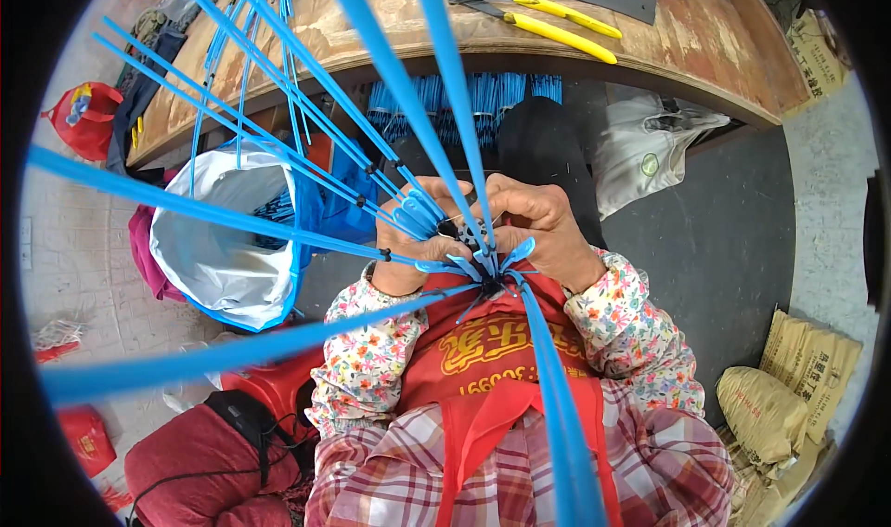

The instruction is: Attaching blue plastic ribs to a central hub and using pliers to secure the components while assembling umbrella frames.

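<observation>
A partly gathered umbrella frame (475,234) sits before my chest, its long blue ribs fanning out from a small black hub. My left hand (422,234) is closed round a bundle of blue rib ends on the hub's left side. On the other side, my right hand (538,219) pinches close to the hub. A thin, wire-like strand seems to run between the fingers of both hands, though it is too fine to make out well. More blue ribs (554,388) hang down over the red apron (492,327). Fingers partly hide the hub.
Ahead stands a wooden workbench (371,21) with yellow-handled pliers (561,27) on it. Bundled blue ribs (464,100) lie underneath. A white-lined blue bag (218,276) stands at left, and a white plastic bag (640,156) hangs at right. Brown sacks (789,388) lie lower right.
</observation>
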The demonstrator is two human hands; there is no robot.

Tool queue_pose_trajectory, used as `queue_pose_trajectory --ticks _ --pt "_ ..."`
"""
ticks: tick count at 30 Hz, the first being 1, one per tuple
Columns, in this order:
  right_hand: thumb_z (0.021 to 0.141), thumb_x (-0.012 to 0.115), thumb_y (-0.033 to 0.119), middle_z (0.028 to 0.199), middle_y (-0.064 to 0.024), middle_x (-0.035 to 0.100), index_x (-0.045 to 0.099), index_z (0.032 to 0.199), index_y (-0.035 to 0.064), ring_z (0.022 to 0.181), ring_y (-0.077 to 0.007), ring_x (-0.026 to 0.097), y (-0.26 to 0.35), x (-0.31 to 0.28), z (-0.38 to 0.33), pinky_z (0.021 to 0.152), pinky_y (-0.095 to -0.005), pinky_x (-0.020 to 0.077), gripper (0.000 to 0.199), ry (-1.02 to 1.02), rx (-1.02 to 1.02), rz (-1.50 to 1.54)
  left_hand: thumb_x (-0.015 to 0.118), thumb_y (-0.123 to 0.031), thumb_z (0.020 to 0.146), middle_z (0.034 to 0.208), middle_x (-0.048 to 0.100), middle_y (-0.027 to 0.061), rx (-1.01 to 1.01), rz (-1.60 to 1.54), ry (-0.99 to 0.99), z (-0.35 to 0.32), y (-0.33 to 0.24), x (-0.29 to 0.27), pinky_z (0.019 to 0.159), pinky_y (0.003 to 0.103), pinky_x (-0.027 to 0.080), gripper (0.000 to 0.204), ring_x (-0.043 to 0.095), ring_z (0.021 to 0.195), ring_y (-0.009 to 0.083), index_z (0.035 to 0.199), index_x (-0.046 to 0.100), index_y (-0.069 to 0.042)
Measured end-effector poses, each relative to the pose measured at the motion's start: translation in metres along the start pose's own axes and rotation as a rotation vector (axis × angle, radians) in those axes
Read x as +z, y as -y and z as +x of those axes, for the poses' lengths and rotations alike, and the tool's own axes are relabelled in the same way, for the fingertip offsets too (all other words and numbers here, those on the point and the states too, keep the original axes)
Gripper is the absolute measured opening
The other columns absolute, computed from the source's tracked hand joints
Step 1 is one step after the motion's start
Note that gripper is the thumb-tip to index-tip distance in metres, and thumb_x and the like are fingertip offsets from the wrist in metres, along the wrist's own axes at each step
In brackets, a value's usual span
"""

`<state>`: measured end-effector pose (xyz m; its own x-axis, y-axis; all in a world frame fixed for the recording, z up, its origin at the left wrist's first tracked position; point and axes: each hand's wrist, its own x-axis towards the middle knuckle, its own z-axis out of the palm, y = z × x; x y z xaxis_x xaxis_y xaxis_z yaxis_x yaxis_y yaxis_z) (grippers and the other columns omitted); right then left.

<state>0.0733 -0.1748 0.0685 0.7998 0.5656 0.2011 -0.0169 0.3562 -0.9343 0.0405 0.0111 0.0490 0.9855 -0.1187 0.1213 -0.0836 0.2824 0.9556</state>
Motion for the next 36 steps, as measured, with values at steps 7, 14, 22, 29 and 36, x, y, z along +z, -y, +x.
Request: queue_pose_trajectory --ticks 7,14,22,29,36 --pt "0.068 0.071 0.003 0.081 -0.006 0.06 0.069 0.093 0.0009 0.076 -0.0135 0.057 0.006 -0.014 -0.003 0.068 -0.0262 0.0456 0.025 0.028 -0.082 -0.143 0.093 -0.017 0.046 0.089 0.064 0.0093 -0.043 0.14 0.049 0.014 0.004 0.003 0.07 0.03 0.052 0.071 0.063 0.079 0.0173 0.104 0.057 0.001" --pt "0.072 0.07 0.006 0.077 -0.0074 0.065 0.07 0.09 0.0014 0.073 -0.0111 0.059 0.022 -0.025 -0.001 0.067 -0.0273 0.0464 0.019 0.266 0.004 -0.104 0.089 -0.01 0.054 0.088 0.06 0.0092 -0.105 0.004 0.19 0.008 -0.003 0.012 0.07 0.028 0.051 0.064 0.061 0.079 0.0162 0.102 0.05 0.001" --pt "0.079 0.067 0.01 0.075 -0.0105 0.064 0.065 0.095 -0.0023 0.072 -0.0137 0.06 0.015 -0.008 -0.006 0.061 -0.0285 0.0464 0.02 -0.445 -0.043 -0.105 0.08 -0.023 0.069 0.096 0.06 0.0064 -0.043 -0.09 0.01 0.012 -0.032 0.046 0.077 0.025 0.047 0.062 0.058 0.086 0.0142 0.116 0.048 0.001" --pt "0.076 0.063 -0.003 0.099 -0.015 0.057 0.052 0.117 -0.0042 0.084 -0.0243 0.06 0.023 0.03 -0.034 0.07 -0.0316 0.0479 0.043 -0.467 -0.342 -0.604 0.069 -0.017 0.079 0.091 0.059 0.004 -0.026 0.073 -0.172 0.012 -0.028 0.06 0.074 0.023 0.045 0.052 0.056 0.08 0.0102 0.12 0.047 0.005" --pt "0.073 0.065 -0.003 0.097 -0.0156 0.056 0.052 0.118 -0.0018 0.084 -0.0297 0.059 0.026 0.034 -0.035 0.07 -0.0328 0.0481 0.047 -0.514 -0.256 -0.638 0.07 -0.018 0.078 0.098 0.059 0.0043 -0.054 0.058 -0.136 0.002 -0.028 0.06 0.08 0.024 0.045 0.056 0.057 0.087 0.0117 0.123 0.045 0.005"
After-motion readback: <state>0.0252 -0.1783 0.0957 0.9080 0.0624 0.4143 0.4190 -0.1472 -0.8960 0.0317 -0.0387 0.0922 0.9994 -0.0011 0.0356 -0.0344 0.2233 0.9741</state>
